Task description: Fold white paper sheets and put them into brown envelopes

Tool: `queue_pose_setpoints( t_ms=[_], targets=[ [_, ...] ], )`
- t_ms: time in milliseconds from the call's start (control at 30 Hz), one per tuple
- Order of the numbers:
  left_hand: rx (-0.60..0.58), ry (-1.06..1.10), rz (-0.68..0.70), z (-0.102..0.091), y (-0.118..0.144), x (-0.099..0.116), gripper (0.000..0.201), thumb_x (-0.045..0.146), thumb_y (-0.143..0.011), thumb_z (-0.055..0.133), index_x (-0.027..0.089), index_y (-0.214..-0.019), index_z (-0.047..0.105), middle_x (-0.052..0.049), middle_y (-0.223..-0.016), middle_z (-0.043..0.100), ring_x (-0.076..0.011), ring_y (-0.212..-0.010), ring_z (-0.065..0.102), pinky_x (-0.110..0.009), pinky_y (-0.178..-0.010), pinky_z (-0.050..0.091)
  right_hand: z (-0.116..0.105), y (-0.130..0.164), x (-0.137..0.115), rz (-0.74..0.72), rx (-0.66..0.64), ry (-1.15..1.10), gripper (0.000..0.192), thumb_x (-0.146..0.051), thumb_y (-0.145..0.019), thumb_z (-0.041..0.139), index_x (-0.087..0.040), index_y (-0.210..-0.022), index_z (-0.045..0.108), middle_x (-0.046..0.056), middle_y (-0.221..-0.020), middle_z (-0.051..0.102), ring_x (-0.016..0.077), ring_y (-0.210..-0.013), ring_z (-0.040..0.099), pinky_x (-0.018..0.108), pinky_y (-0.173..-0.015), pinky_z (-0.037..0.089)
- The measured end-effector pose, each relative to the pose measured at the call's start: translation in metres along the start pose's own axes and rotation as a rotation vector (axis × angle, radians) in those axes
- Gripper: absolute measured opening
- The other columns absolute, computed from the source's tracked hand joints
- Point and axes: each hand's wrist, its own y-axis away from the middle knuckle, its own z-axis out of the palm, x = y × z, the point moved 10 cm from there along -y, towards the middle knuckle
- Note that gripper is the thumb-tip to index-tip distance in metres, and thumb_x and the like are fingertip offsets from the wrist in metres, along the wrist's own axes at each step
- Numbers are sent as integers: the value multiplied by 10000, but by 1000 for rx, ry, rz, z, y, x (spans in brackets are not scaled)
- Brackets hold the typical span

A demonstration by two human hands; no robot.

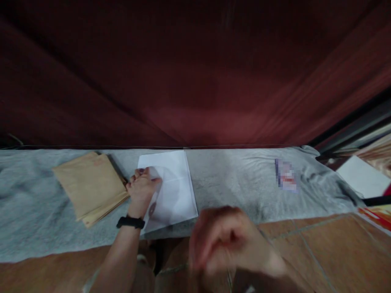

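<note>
White folded paper [177, 191] lies on a grey cloth, its left part folded over and marked with a small dark reddish disc [152, 209]. My left hand [143, 189], with a black band on the wrist, grips the paper's left edge; its fingers are bent and the thumb lies across the top. Close to the camera, my right hand [226, 240] is raised in front of the paper's lower right corner, blurred by motion. Its fingers are curled in towards the thumb, and whatever may be between them is hidden.
Left of the paper lies a stack of brown kraft paper envelopes [94, 185]. A blurred-out purple and white item [286, 176] rests on the grey cloth [232, 179] at the right. Behind hangs a dark red drape [195, 89]; brown floor tiles [332, 248] border the front.
</note>
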Motion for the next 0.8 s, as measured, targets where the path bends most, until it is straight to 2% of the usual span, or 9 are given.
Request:
queue_pose_setpoints(
  t_ms=[100, 167, 233, 300, 367, 433, 533, 667, 800],
  targets=[
    [100, -17, 60, -2, 12, 21, 557, 310, -964, 445, 126, -1488, 497, -254, -1616, 358, -417, -1441, 399, -615, -1099, 377, -60, -29, 60, 168, 350, 236, 311, -509, -942, 627, -236, -793, 630, -27, -714, 604, 140, -684, 580, 249, -652, 477],
    [74, 9, 82, 4, 17, 33, 565, 321, -986, 410, 141, -1519, 463, -237, -1665, 274, -417, -1503, 301, -669, -1116, 331, -94, -35, 96, 311, 541, 513, 296, -467, -949, 609, -223, -781, 605, -13, -733, 610, 154, -704, 583, 267, -685, 474],
    [-4, 55, 62, 12, 18, 36, 583, 379, -997, 397, 145, -1527, 453, -242, -1671, 255, -434, -1519, 260, -709, -1098, 325, -104, -41, 126, 428, 545, 762, 181, -394, -938, 637, -216, -904, 637, 39, -914, 679, 190, -850, 647, 299, -792, 498],
    [-51, 91, 22, 15, 15, 30, 617, 442, -994, 394, 141, -1530, 448, -250, -1671, 247, -455, -1516, 247, -732, -1079, 329, -102, -44, 148, 522, 503, 924, 245, -419, -921, 673, -209, -1043, 641, 92, -1064, 700, 239, -962, 675, 344, -858, 521],
    [-58, 117, -14, 12, 10, 19, 654, 487, -980, 399, 144, -1536, 433, -252, -1669, 245, -466, -1508, 249, -740, -1067, 337, -96, -46, 156, 569, 495, 1040, 431, -477, -887, 714, -190, -1188, 601, 156, -1222, 669, 296, -1064, 673, 402, -890, 542],
    [-81, 145, -43, 10, 5, 9, 680, 525, -956, 412, 150, -1523, 442, -263, -1639, 294, -472, -1479, 297, -728, -1042, 370, -92, -47, 161, 613, 490, 1089, 503, -493, -875, 726, -185, -1242, 571, 169, -1262, 654, 312, -1110, 664, 429, -907, 553],
    [-120, 157, -53, 11, 0, 1, 708, 591, -935, 374, 173, -1500, 456, -248, -1588, 375, -479, -1420, 382, -720, -1022, 392, -91, -51, 161, 623, 483, 1078, 469, -464, -875, 719, -181, -1222, 580, 144, -1219, 671, 291, -1079, 680, 413, -908, 564],
    [-125, 165, -27, 13, -4, 1, 750, 653, -915, 338, 170, -1472, 476, -241, -1580, 380, -516, -1405, 379, -732, -1010, 382, -93, -52, 158, 614, 487, 1032, 434, -375, -870, 713, -169, -1229, 581, 137, -1217, 668, 285, -1046, 690, 413, -892, 572],
    [-124, 177, -26, 15, -10, -2, 749, 685, -891, 377, 194, -1444, 494, -257, -1563, 393, -540, -1384, 397, -755, -953, 385, -94, -54, 153, 613, 485, 1036, 487, -403, -865, 723, -162, -1261, 573, 159, -1248, 664, 291, -1021, 702, 430, -865, 580]
  ],
)
